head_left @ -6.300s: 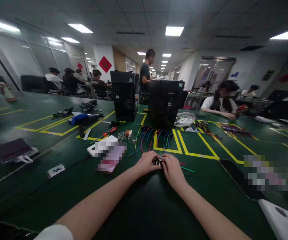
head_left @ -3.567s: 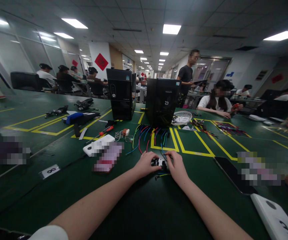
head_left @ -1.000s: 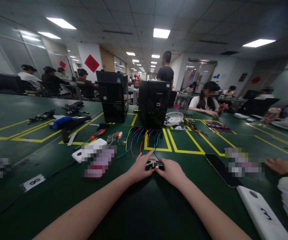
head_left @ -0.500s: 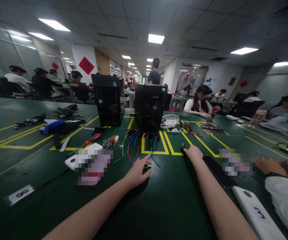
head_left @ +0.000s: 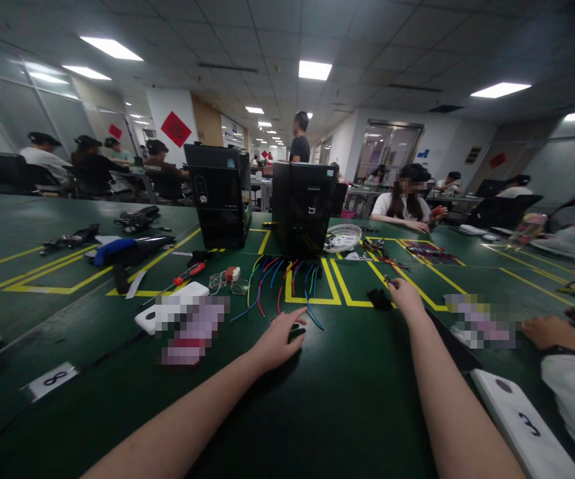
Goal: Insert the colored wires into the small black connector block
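Note:
My left hand [head_left: 280, 339] hovers low over or rests on the green table [head_left: 287, 419], fingers stretched and spread, holding nothing. Just ahead of its fingertips lie loose ends of coloured wires [head_left: 316, 318], blue, red and green, trailing from near the foot of a black computer case [head_left: 301, 213]. My right hand [head_left: 407, 299] is closed at the fingertips around something small that I cannot make out. Beside those fingers, on the left, is a dark, soft-looking clump [head_left: 379, 299]. A black flat object [head_left: 452, 346] lies partly behind my right forearm.
A second black case [head_left: 216, 199] stands at left. A white basket [head_left: 342, 237], a red-handled screwdriver [head_left: 189, 273], a white power bank [head_left: 172, 308] and another marked 3 [head_left: 522, 419] lie about. A co-worker's hand [head_left: 554, 334] rests at right.
My right hand has shifted slightly right and farther out, and the dark clump now shows beside it. The left hand stays spread in nearly the same place. The view has turned a little.

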Tool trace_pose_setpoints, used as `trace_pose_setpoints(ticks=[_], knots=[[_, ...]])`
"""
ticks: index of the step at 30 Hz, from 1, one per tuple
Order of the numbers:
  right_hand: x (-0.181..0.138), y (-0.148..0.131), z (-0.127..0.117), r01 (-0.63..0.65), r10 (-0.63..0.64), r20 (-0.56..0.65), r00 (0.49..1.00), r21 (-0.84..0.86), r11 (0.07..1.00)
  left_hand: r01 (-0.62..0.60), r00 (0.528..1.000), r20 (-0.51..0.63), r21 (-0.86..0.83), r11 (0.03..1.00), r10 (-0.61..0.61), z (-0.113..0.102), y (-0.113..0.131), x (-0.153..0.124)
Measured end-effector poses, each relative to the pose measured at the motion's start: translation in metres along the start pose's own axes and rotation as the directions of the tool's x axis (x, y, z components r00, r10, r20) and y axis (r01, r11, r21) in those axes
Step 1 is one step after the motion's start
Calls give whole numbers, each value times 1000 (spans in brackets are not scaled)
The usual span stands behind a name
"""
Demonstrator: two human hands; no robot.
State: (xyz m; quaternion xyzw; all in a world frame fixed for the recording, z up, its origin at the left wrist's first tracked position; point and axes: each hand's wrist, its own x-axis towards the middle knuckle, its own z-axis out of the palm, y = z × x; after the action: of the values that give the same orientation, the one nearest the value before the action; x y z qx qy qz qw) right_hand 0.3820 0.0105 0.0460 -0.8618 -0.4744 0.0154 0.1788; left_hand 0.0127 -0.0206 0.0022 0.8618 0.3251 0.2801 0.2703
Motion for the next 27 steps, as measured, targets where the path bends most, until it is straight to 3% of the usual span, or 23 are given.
trace_pose_setpoints(ticks=[12,27], knots=[[-11,-5,6,146,-148,69,987,35,989,17,1000,15,-6,1000,-16,-2,2,-1],[-15,-15,11,145,-141,81,987,-54,988,13,1000,11,-6,1000,-13,-1,1,0]])
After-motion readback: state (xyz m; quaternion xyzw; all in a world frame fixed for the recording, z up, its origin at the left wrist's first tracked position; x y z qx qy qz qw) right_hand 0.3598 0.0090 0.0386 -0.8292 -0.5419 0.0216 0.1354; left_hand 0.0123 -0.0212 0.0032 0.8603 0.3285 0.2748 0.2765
